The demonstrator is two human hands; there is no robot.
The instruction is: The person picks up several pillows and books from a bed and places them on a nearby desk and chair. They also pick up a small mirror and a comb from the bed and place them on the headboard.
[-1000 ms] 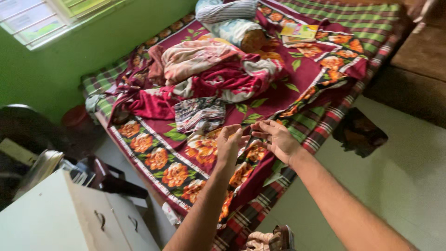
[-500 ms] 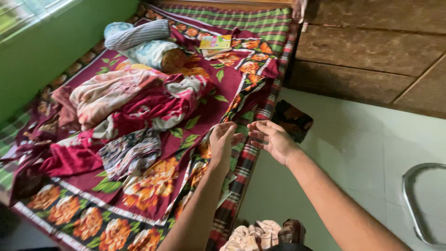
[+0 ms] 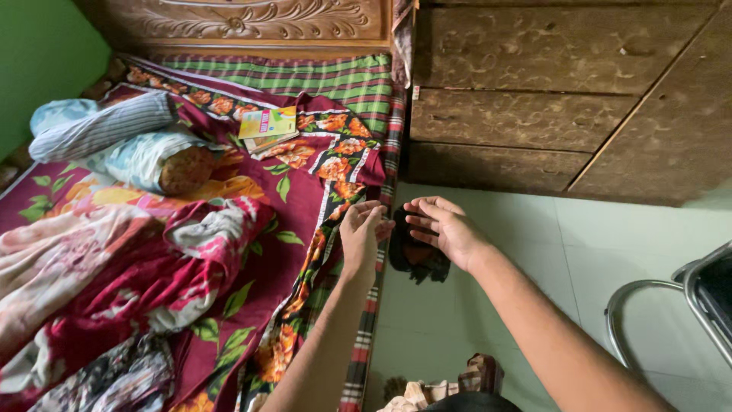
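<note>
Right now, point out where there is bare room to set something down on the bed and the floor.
Bare room: the maroon sheet between the crumpled blanket and the bed's floral edge, and the pale floor between the wooden cabinet, the dark cloth and the metal chair frame. Crowded: the bed's left side, with pillows, blanket and booklets.
</note>
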